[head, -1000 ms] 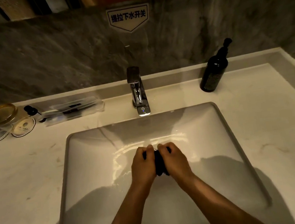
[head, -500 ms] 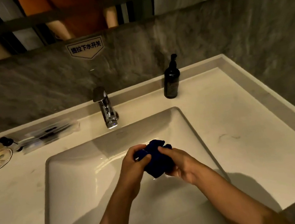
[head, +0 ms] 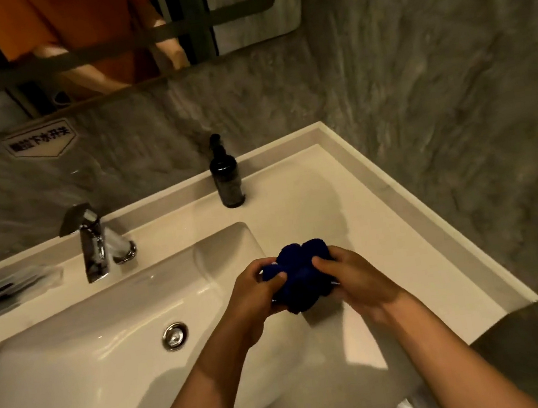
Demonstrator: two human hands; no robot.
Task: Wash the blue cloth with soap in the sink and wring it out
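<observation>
From the head view, I have the cloth (head: 301, 280) bunched into a dark blue wad between both hands, my left hand (head: 256, 295) pinching its left side and my right hand (head: 358, 281) curled round its right, held above the right edge of the sink (head: 85, 361), partly over the table (head: 384, 222). I judge it soft, limp and heavy with water, likely slick if soapy, so I would take it by its two ends to twist it. The soap bottle (head: 226, 178) stands behind, the tap (head: 93, 242) to the left
</observation>
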